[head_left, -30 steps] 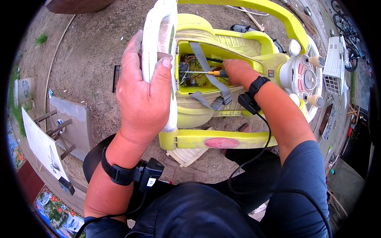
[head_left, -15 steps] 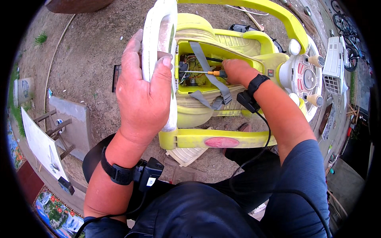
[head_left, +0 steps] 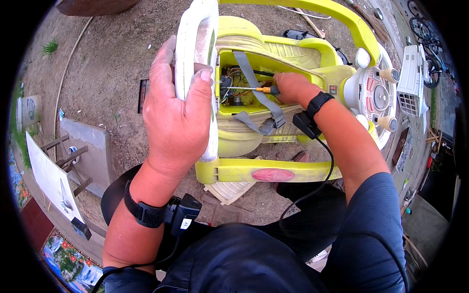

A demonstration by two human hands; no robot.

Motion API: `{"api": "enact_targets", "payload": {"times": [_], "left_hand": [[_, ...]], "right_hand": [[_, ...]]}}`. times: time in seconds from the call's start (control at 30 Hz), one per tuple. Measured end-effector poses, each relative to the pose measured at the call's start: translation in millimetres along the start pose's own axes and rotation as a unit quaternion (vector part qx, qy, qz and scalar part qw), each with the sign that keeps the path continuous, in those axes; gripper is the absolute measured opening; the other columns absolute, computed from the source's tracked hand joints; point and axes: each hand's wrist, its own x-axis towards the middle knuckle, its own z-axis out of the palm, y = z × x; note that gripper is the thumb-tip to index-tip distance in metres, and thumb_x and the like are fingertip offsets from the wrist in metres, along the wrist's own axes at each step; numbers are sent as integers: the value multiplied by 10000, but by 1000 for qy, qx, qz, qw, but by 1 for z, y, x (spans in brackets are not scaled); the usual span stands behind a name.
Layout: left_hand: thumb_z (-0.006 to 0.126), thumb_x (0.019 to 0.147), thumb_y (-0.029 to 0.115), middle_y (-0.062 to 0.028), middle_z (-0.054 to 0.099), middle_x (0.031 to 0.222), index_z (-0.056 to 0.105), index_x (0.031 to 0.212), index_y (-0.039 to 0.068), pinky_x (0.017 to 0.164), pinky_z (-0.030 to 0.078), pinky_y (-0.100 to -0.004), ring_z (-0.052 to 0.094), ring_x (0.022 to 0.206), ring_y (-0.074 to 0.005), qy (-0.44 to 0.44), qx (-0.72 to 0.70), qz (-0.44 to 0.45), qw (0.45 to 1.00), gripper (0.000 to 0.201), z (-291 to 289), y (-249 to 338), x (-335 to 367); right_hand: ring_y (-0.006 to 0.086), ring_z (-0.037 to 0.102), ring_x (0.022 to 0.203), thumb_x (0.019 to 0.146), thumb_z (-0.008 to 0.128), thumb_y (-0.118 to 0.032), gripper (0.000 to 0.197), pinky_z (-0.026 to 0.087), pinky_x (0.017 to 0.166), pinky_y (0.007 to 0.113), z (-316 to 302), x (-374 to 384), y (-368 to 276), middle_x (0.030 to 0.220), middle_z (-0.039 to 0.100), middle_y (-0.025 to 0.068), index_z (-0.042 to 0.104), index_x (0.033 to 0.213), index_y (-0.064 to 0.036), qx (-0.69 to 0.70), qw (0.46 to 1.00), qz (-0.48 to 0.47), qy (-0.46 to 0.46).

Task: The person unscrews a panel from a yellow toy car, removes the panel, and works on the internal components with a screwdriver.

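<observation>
A dusty yellow ride-on toy car (head_left: 239, 141) stands in front of me, its seat compartment (head_left: 305, 78) uncovered. Wires and small dark parts show inside that compartment. My right hand (head_left: 293, 89) is closed round a screwdriver (head_left: 264, 90) with an orange and black handle. Its thin shaft points left to a black part (head_left: 225, 83) at the compartment's left end; whether the tip sits in a screw is too small to tell. A grey strap (head_left: 250, 73) lies across the compartment, beneath the shaft. My left hand (head_left: 178, 115) grips the upright white backrest (head_left: 211, 141), thumb on its right side.
The toy's steering wheel (head_left: 389, 97) with cream knobs is at the right, a yellow side bar (head_left: 229, 171) nearest me. A white board (head_left: 53, 178) leans at the left. A white plastic crate (head_left: 413, 80) lies far right. Black cables (head_left: 376, 237) trail from my wrist devices.
My right wrist has shifted very slightly to the right, and its cable with it. Both hands keep their holds, and the toy car has not moved.
</observation>
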Motion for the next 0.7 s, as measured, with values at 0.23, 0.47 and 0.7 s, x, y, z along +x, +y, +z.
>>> {"api": "enact_targets", "payload": {"times": [0.23, 0.47, 0.7], "left_hand": [[624, 966, 227, -287, 603, 1263, 442, 1393, -94, 989, 484, -417, 626, 1148, -382, 3, 0, 0, 1000, 564, 0, -1, 0], [623, 966, 220, -287, 606, 1260, 446, 1388, -98, 990, 482, -415, 625, 1150, -377, 2, -4, 2, 1000, 557, 1, 0, 0], [624, 969, 229, -285, 610, 1249, 451, 1383, -105, 989, 480, -416, 623, 1144, -378, 4, -3, 12, 1000, 559, 1, -2, 0]], "right_hand": [[343, 702, 986, 831, 665, -164, 213, 572, 838, 434, -12, 4, -7, 1037, 731, 176, 753, 1003, -73, -6, 997, 5, -79], [360, 690, 985, 792, 671, -127, 258, 566, 815, 456, -8, -3, -5, 1024, 719, 187, 691, 1030, -29, 12, 1000, -2, -10], [368, 680, 998, 798, 679, -152, 277, 561, 837, 450, -4, 6, -3, 1018, 716, 203, 655, 1038, -18, 11, 999, -4, -42]]}}
